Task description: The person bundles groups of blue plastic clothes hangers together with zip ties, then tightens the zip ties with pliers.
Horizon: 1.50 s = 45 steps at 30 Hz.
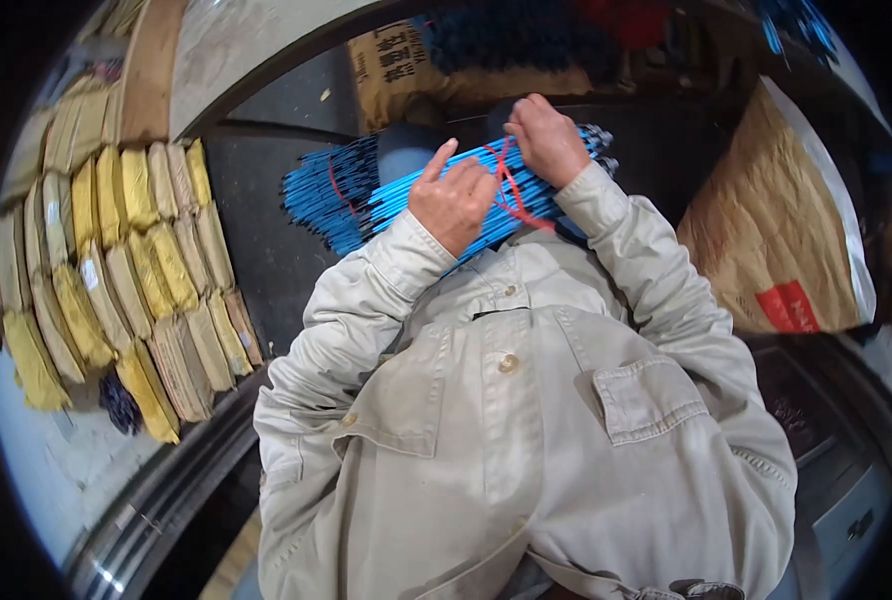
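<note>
A bundle of thin blue rods with dark ends lies across my lap. Red string circles its middle, with loose strands crossing on top. My left hand is over the left part of the bundle, thumb raised and fingers curled at the red string. On the right, my right hand is closed in a pinch above the rods, where a strand of the string runs up to it. Its fingertips are partly hidden. A second bundle of blue rods, also tied in red, sits just left of the first.
Stacked yellow and tan paper-wrapped packets fill the left side. A large brown paper sack stands at the right. Another printed sack lies ahead, beside a dark pile of blue rods. A wooden post rises at upper left.
</note>
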Each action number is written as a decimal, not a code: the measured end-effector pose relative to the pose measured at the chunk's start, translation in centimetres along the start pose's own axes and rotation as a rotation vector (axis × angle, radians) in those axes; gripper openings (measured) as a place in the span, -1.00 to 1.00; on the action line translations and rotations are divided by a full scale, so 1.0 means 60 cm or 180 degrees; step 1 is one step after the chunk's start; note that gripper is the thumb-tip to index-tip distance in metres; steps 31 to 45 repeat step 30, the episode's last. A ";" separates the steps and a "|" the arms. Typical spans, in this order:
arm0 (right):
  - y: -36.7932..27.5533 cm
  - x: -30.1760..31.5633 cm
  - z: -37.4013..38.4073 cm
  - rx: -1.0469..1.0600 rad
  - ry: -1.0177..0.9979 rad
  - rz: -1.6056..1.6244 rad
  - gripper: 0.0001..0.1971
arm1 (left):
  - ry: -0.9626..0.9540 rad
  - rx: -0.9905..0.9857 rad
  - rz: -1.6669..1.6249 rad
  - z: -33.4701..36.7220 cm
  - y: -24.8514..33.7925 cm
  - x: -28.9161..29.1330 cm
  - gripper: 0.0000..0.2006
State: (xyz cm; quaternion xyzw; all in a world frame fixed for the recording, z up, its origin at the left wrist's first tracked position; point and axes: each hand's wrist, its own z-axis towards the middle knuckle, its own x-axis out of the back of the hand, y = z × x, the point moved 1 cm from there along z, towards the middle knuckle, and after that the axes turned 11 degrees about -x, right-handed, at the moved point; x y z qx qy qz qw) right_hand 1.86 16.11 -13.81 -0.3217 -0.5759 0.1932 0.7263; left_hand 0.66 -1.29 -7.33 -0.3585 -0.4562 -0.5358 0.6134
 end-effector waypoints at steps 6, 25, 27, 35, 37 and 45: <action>-0.020 0.031 -0.005 0.0148 -0.0110 0.0811 -0.63 | -0.0250 0.0255 -0.0310 -0.046 0.073 0.079 -0.91; -0.126 0.023 0.044 0.1885 -0.2042 -0.1294 0.03 | 0.2068 0.3591 -0.5396 -0.235 0.126 -0.102 -0.82; -0.126 0.022 0.037 0.1989 -0.1918 -0.1263 0.03 | 0.2049 0.3956 -0.5760 -0.237 0.119 -0.100 -0.80; -0.138 0.027 0.032 0.1999 -0.1807 -0.1404 0.00 | 0.1746 0.4195 -0.6142 -0.242 0.105 -0.106 -0.63; -0.138 0.027 0.032 0.1999 -0.1807 -0.1404 0.00 | 0.1746 0.4195 -0.6142 -0.242 0.105 -0.106 -0.63; -0.138 0.027 0.032 0.1999 -0.1807 -0.1404 0.00 | 0.1746 0.4195 -0.6142 -0.242 0.105 -0.106 -0.63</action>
